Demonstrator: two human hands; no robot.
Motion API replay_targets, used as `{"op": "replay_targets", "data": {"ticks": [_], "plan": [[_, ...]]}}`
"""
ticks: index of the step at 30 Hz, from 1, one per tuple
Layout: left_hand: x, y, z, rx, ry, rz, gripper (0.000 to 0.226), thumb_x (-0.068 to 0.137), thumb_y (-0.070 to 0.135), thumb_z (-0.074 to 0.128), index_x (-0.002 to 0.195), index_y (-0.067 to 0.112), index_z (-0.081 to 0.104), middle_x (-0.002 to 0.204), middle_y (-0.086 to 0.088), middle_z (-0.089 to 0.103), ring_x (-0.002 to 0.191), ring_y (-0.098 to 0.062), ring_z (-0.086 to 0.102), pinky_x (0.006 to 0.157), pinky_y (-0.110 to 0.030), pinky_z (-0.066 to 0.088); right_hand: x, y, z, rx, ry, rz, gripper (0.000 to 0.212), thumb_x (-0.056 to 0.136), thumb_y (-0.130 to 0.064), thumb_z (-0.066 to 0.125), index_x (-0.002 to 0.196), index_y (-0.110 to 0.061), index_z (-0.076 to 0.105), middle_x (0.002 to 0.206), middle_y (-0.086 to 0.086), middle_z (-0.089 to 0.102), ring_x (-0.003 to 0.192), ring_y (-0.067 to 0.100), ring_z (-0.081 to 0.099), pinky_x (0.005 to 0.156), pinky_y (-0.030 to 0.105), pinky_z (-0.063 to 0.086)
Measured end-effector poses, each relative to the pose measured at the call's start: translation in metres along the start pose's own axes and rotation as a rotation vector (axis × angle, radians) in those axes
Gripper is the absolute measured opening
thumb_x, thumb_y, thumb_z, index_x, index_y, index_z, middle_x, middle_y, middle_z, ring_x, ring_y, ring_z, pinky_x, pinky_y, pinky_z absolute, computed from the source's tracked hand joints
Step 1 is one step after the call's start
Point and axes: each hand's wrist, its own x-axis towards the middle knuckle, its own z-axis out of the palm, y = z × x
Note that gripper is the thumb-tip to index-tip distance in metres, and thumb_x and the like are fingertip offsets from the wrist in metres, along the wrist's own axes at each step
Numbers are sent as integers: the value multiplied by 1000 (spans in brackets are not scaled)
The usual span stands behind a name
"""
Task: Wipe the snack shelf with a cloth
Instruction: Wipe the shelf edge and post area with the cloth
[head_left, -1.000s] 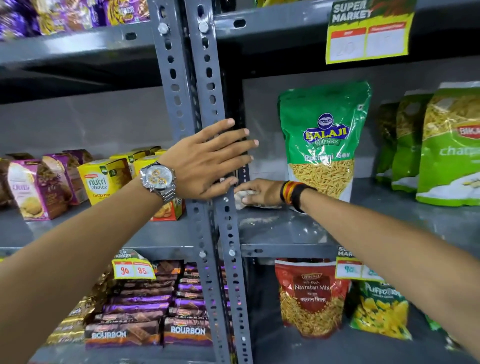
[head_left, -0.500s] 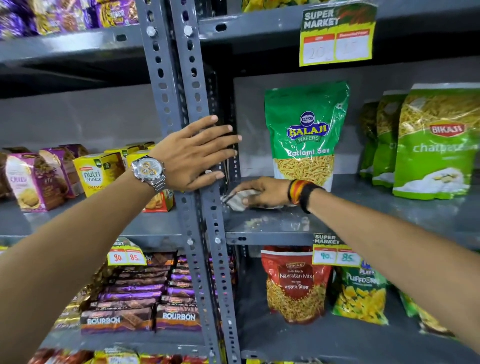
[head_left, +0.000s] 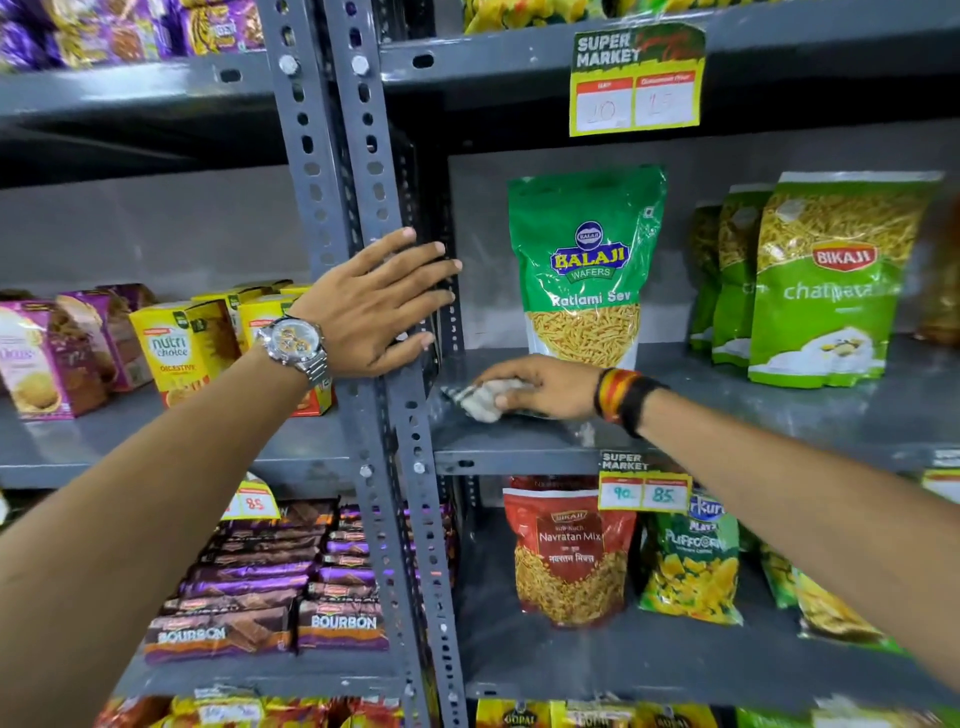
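My right hand (head_left: 540, 387) presses a crumpled whitish cloth (head_left: 483, 399) flat on the grey metal snack shelf (head_left: 753, 415), near its left end. The cloth lies just in front of a green Balaji Ratlami Sev bag (head_left: 587, 260) standing upright behind the hand. My left hand (head_left: 374, 306), with a metal watch at the wrist, rests flat with fingers spread against the perforated grey upright post (head_left: 400, 441) beside the shelf. It holds nothing.
Green Bikaji bags (head_left: 831, 280) stand at the shelf's right. Yellow and purple biscuit boxes (head_left: 176, 348) fill the left bay. Below are a red Navratan Mix bag (head_left: 569, 551), a Puffcorn bag (head_left: 691, 561) and Bourbon packs (head_left: 270, 587). Price tags (head_left: 641, 491) hang on the shelf edges.
My right hand has slid the cloth a little forward and rightward from the corner by the post. The left hand stays on the post. The view shifted slightly.
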Motion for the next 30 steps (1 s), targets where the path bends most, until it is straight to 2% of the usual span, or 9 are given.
{"op": "replay_targets", "data": {"ticks": [4,8,11,15,17,22,24,27,30], "plan": [[-4,-1,-1,3,-1,4,60,104,46,27,145,8,50,162,-15,34,151,-35,24,125,-54,10,23,6,37,-45,79,72,40,98,-24,56,138,-22,54,142,2,56,128,17,51,114,32,34],[-4,1,0,13,4,-5,60,104,45,26,144,7,49,161,-16,34,152,-35,23,126,-53,8,-19,7,24,-60,-10,-2,37,99,-23,54,136,-25,55,136,-2,60,117,10,55,105,28,38],[-3,2,3,18,7,-14,60,104,45,27,144,7,50,161,-16,35,152,-35,23,126,-53,7,-50,16,-3,-23,-98,0,36,98,-30,56,133,-32,56,131,-10,63,118,10,59,104,26,42],[-3,2,0,10,10,-12,60,103,45,28,143,7,50,160,-16,35,151,-35,24,126,-54,9,-34,24,-11,47,117,18,35,96,-22,59,130,-30,60,125,-6,67,116,15,61,107,39,45],[-3,2,-1,5,5,-11,60,104,45,27,143,6,51,160,-16,35,151,-35,24,125,-54,10,-20,21,4,14,140,50,35,95,-23,60,129,-29,60,125,-5,67,113,15,61,107,42,44],[-5,0,3,11,5,-5,61,104,46,27,143,6,51,158,-16,39,152,-34,22,125,-54,10,-26,32,21,23,180,83,34,94,-26,61,129,-30,61,126,-6,66,115,13,59,108,40,44],[-4,0,3,7,9,-6,62,104,46,25,142,6,52,157,-17,40,151,-35,23,125,-54,9,-50,34,17,23,167,89,35,95,-27,61,129,-30,60,131,-8,63,119,10,57,110,33,41],[-3,1,4,10,10,-9,63,104,47,24,141,5,53,157,-17,41,151,-35,25,126,-53,8,-92,33,-3,60,61,91,35,94,-28,62,129,-28,62,125,-11,66,114,4,60,100,18,43],[-3,2,3,0,5,-13,61,103,46,25,140,6,54,157,-17,41,150,-35,26,126,-54,9,-104,37,-28,145,91,112,37,93,-30,63,130,-33,60,123,-11,68,112,6,64,101,22,47]]}}
